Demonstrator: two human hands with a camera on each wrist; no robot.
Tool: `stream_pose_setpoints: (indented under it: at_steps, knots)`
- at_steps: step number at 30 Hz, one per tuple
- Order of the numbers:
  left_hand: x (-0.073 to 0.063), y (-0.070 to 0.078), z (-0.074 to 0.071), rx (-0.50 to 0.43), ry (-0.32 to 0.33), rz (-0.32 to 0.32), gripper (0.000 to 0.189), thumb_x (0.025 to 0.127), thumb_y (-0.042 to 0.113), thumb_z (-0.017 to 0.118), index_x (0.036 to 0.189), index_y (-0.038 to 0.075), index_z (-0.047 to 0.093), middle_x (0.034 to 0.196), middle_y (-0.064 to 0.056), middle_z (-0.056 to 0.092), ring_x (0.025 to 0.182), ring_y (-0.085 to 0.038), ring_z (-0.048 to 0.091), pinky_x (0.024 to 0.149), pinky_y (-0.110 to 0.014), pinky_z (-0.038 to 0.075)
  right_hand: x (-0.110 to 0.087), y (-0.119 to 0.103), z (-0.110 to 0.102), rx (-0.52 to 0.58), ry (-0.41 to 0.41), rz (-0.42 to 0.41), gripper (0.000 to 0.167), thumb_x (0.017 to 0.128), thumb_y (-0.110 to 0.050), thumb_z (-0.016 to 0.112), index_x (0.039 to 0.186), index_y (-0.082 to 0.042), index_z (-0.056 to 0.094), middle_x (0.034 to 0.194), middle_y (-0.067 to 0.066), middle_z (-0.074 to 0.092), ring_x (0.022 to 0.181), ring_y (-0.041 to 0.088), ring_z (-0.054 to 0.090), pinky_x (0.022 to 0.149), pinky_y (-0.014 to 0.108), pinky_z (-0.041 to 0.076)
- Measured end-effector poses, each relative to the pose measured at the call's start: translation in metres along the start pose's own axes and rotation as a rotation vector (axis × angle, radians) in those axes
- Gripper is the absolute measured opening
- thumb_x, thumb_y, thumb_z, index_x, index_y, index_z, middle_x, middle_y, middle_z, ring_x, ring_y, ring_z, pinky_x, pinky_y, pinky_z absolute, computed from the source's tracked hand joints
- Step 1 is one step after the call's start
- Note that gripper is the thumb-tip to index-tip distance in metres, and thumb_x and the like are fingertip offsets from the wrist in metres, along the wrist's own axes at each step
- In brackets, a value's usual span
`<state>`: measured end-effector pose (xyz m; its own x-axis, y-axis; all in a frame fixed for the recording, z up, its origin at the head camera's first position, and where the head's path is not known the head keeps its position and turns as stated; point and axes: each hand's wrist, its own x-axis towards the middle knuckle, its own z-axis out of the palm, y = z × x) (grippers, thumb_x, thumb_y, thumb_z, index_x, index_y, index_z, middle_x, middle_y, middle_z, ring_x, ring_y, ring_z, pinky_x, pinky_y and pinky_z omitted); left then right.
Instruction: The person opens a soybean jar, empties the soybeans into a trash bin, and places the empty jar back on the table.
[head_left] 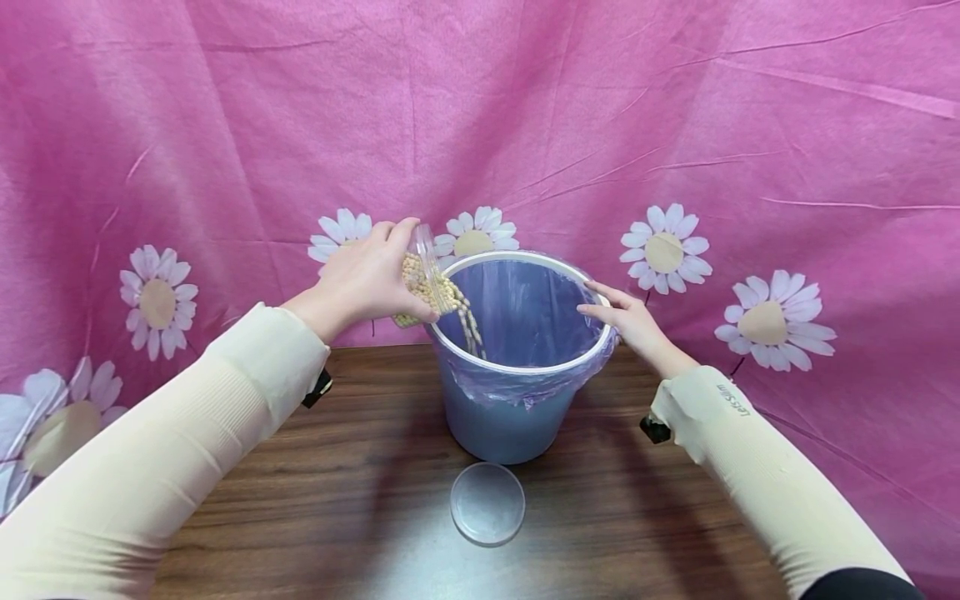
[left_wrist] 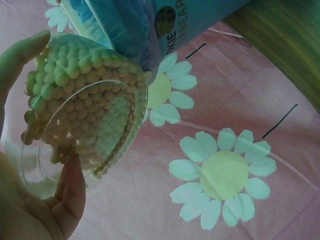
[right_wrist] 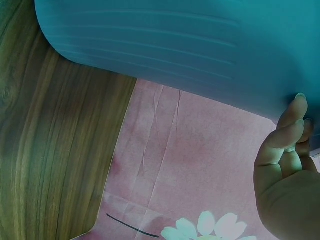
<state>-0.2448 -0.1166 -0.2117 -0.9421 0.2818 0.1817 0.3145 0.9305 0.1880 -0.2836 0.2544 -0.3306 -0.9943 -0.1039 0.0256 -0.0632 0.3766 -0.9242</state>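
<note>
My left hand (head_left: 366, 273) grips a clear plastic jar (head_left: 424, 246) of round, pale yellow beans, tipped over the left rim of a blue-grey trash bin (head_left: 504, 429). A stream of beans (head_left: 470, 327) falls from its mouth into the bin. In the left wrist view, many beans (left_wrist: 85, 95) still fill the jar, with fingers and thumb around it. A thin purple bag (head_left: 517, 308) lines the bin and folds over its white rim. On the right side, my right hand (head_left: 636, 323) holds that rim; in the right wrist view its curled fingers (right_wrist: 287, 135) meet the outer wall.
A round clear lid (head_left: 487, 504) lies on the brown wooden table (head_left: 315, 475), just in front of the bin. Close behind hangs a pink cloth (head_left: 480, 108) printed with white daisies.
</note>
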Motion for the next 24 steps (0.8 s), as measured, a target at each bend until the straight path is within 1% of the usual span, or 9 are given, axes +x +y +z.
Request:
stream_pose_setpoints:
  at_steps: [4,9,14,23,24]
  knots:
    - [0.0003,-0.0005,0.0003,0.005,0.008,0.010,0.121,0.058,0.056,0.086,0.154,0.016,0.025,0.145,-0.017,0.045,0.119,-0.041,0.055,0.090,-0.056,0.050,0.0002,0.0002,0.0003,0.016,-0.001,0.001,0.066,0.094,-0.025,0.067,0.152,-0.016,0.039,0.139,0.025,0.048,0.067,-0.002,0.063,0.060,0.019,0.055]
    - [0.0001,-0.0010,0.0012,0.006,0.023,0.017,0.120,0.059,0.056,0.086,0.154,0.016,0.026,0.143,-0.017,0.046,0.115,-0.041,0.057,0.090,-0.056,0.050,0.0006,-0.0001,0.0007,-0.004,0.003,0.002,0.066,0.093,-0.027,0.068,0.152,-0.016,0.040,0.142,0.024,0.047,0.067,-0.003,0.062,0.059,0.018,0.054]
    - [-0.0001,-0.0008,0.0030,0.006,0.037,0.029,0.119,0.058,0.054,0.086,0.153,0.015,0.027,0.144,-0.017,0.045,0.114,-0.042,0.057,0.091,-0.057,0.050,0.0006,0.0007,0.0004,-0.020,0.005,0.002,0.067,0.092,-0.028,0.069,0.152,-0.017,0.040,0.141,0.024,0.048,0.063,-0.002,0.060,0.056,0.018,0.053]
    - [0.0023,0.0016,0.0024,0.014,0.062,0.043,0.117,0.058,0.053,0.087,0.152,0.018,0.028,0.145,-0.016,0.043,0.112,-0.040,0.059,0.086,-0.056,0.051,0.0002,0.0000,0.0001,-0.008,0.000,0.012,0.067,0.093,-0.029,0.068,0.153,-0.020,0.039,0.141,0.023,0.047,0.064,-0.001,0.062,0.058,0.020,0.055]
    - [0.0024,0.0019,0.0025,0.015,0.065,0.045,0.117,0.057,0.053,0.087,0.153,0.018,0.027,0.145,-0.016,0.043,0.112,-0.040,0.059,0.086,-0.056,0.051,0.0002,0.0000,-0.0001,-0.007,0.001,0.014,0.067,0.093,-0.029,0.068,0.152,-0.020,0.039,0.139,0.024,0.048,0.064,0.000,0.062,0.058,0.020,0.055]
